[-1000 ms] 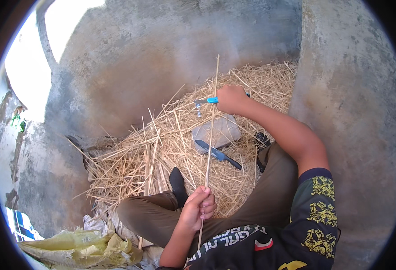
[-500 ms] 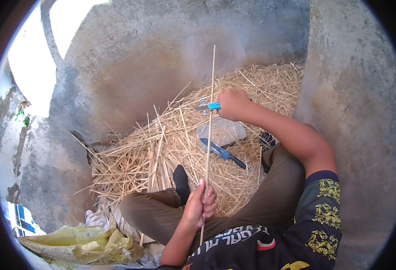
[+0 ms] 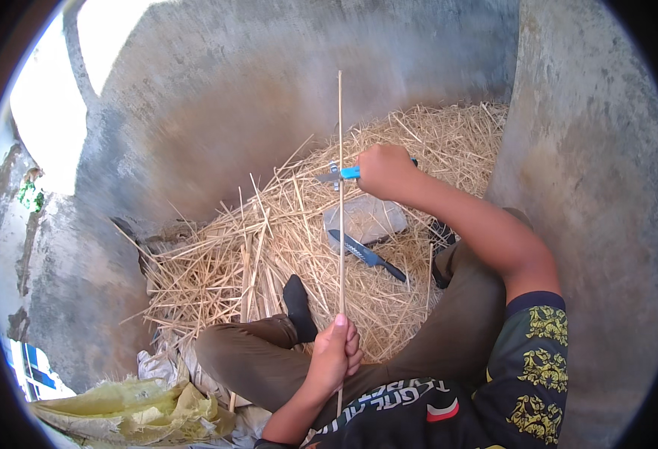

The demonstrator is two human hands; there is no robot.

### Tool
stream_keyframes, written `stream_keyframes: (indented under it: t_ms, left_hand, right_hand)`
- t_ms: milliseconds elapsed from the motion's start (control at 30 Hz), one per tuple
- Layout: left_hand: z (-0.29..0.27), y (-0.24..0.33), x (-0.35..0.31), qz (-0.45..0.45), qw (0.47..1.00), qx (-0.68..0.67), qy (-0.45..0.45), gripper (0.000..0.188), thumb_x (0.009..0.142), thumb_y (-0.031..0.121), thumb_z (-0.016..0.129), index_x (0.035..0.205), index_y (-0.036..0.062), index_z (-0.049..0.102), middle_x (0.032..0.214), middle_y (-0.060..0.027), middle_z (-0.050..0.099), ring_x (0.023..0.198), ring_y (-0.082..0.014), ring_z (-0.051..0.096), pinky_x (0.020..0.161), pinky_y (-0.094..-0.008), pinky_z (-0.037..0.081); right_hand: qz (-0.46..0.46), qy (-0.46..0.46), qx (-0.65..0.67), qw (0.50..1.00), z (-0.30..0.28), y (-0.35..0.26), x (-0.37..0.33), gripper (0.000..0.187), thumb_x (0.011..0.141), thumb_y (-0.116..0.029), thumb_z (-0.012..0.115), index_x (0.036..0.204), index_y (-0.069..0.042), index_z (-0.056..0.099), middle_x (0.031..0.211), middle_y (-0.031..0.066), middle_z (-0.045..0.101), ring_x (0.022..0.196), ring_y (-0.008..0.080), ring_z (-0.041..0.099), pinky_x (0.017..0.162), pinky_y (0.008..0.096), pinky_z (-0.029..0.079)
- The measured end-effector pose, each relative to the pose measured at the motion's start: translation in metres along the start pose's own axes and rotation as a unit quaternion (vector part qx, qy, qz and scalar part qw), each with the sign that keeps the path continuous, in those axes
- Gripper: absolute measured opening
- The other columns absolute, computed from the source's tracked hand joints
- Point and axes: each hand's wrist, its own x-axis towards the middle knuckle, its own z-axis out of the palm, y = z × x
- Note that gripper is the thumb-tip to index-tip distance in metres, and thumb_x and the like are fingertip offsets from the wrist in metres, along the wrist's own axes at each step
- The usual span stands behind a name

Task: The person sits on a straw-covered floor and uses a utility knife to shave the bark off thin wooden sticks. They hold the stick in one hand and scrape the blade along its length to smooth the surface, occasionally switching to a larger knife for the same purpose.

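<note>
A long, thin bamboo stick [image 3: 342, 247] stands nearly upright in front of my body. My left hand [image 3: 335, 352] is wrapped around its lower part, thumb pointing up, and the bottom end runs down past my shirt. Farther up, my right hand [image 3: 387, 173] is closed around a small knife with a bright blue handle [image 3: 351, 173]. Its short grey blade crosses the stick and points left; whether it bites into the stick I cannot tell. Below my right hand, a larger dark kitchen knife [image 3: 370, 257] lies on the shavings, its blade tip by a grey stone block [image 3: 385, 217].
Bamboo shavings and strips [image 3: 217, 273] cover the floor around my crossed legs. A concrete wall [image 3: 247, 127] rises ahead, and another [image 3: 598, 224] stands at the right. A yellowish torn sack [image 3: 134, 408] lies at the lower left. My dark-socked foot [image 3: 297, 307] rests on the shavings.
The stick has swung left at its top and now stands straighter. My right hand with the blue-handled knife has shifted slightly left and up. My left hand sits a little lower, still gripping the stick.
</note>
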Motion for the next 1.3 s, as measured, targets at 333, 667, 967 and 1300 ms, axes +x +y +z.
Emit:
stream_keyframes:
  t_ms: [333, 667, 967, 1300]
  left_hand:
    - [0.003, -0.020, -0.008, 0.029, 0.996, 0.076, -0.045, 0.041, 0.109, 0.046, 0.038, 0.085, 0.0125, 0.042, 0.062, 0.0031, 0.032, 0.046, -0.0066, 0.024, 0.040, -0.0249, 0.024]
    - [0.010, -0.028, -0.008, -0.059, 0.992, 0.064, -0.090, 0.041, 0.110, 0.043, 0.039, 0.084, 0.0117, 0.043, 0.063, 0.0036, 0.032, 0.047, -0.0064, 0.023, 0.041, -0.0244, 0.022]
    - [0.006, -0.011, -0.004, -0.110, 0.982, -0.035, -0.149, 0.029, 0.110, 0.042, 0.040, 0.099, 0.0142, 0.042, 0.066, 0.0024, 0.032, 0.049, -0.0048, 0.025, 0.040, -0.0207, 0.018]
    - [-0.005, -0.010, 0.002, 0.047, 0.997, 0.031, -0.054, 0.034, 0.110, 0.040, 0.039, 0.093, 0.0099, 0.044, 0.066, 0.0020, 0.035, 0.049, -0.0050, 0.025, 0.040, -0.0227, 0.022]
  right_hand:
    - [0.218, 0.074, 0.029, 0.973, -0.039, 0.090, 0.037, 0.024, 0.090, -0.020, 0.058, 0.091, -0.004, 0.075, 0.081, 0.0153, 0.072, 0.073, 0.0309, 0.073, 0.063, 0.0438, 0.057]
    - [0.390, 0.169, 0.041, 0.904, -0.050, 0.168, 0.026, 0.028, 0.090, -0.023, 0.058, 0.100, -0.002, 0.074, 0.089, 0.0170, 0.073, 0.079, 0.0319, 0.072, 0.070, 0.0469, 0.056]
    - [0.280, 0.095, 0.104, 0.950, -0.049, 0.136, 0.020, 0.033, 0.092, -0.033, 0.062, 0.095, -0.004, 0.076, 0.084, 0.0160, 0.072, 0.079, 0.0310, 0.072, 0.072, 0.0433, 0.057]
    - [0.089, -0.002, 0.000, 0.996, -0.025, 0.049, 0.012, 0.024, 0.087, -0.025, 0.062, 0.087, -0.005, 0.076, 0.080, 0.0147, 0.072, 0.073, 0.0309, 0.072, 0.068, 0.0441, 0.058]
